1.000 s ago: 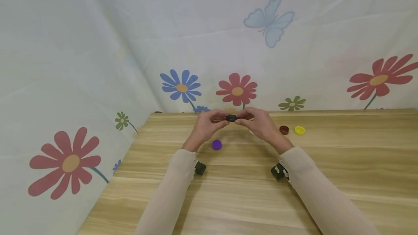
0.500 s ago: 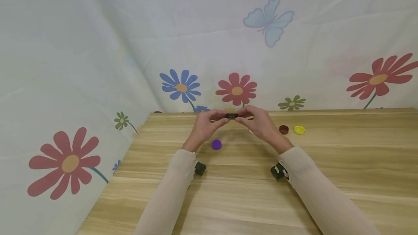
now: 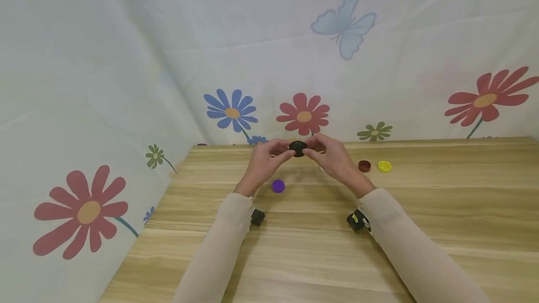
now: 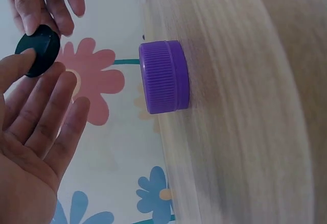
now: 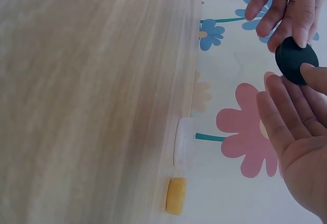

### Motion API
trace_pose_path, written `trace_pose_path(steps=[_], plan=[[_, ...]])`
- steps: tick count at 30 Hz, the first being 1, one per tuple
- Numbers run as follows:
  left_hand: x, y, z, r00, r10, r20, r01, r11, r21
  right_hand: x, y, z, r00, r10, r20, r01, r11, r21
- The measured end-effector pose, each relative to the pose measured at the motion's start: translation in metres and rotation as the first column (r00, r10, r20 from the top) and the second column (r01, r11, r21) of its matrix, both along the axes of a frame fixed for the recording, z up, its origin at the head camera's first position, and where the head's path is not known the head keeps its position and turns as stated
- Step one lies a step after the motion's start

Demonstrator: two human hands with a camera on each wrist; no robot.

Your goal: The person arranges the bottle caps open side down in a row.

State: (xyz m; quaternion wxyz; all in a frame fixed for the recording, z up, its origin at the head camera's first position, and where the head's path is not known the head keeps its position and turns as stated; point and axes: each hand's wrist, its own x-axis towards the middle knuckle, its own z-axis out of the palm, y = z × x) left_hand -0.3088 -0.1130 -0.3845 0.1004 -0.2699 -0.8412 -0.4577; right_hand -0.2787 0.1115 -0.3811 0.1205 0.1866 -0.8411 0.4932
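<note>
A round black bottle cap (image 3: pixel 298 149) is held up above the far part of the table, between both hands. My left hand (image 3: pixel 266 160) pinches its left edge with thumb and fingers, and my right hand (image 3: pixel 332 155) pinches the right edge. In the left wrist view the black cap (image 4: pixel 38 50) shows one smooth flat face, and the other fingers spread away from it. A purple ridged bottle cap (image 3: pixel 278 186) lies on the table below the left hand. Partly behind the right hand, a whitish thing (image 3: pixel 322 169) barely shows.
To the right of the right hand lie a dark red cap (image 3: pixel 364 166) and a yellow cap (image 3: pixel 385 166). A clear ridged cap (image 5: pixel 184 142) appears in the right wrist view. Behind the wooden table (image 3: pixel 303 256) hangs a flowered cloth (image 3: pixel 261 60).
The black cap has turned from nearly edge-on until its round face shows to the head camera. Both hands keep their pinch in about the same place.
</note>
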Motion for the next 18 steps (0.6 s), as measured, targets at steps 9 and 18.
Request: trace_pose_path(steps=[9,18], plan=[[0.0049,0.0007,0.0045,0.999,-0.022,-0.047,0.021,0.999,-0.024,-0.0014,-0.0015,-0.0018,0.999,0.010,0.052,-0.008,0.999,-0.035],[0.0046,0.0033,0.0058,0.995,-0.025,-0.095,0.020,0.998,-0.054,-0.0001,-0.0012,-0.0027,0.999,0.037,0.034,-0.035,0.998,-0.055]])
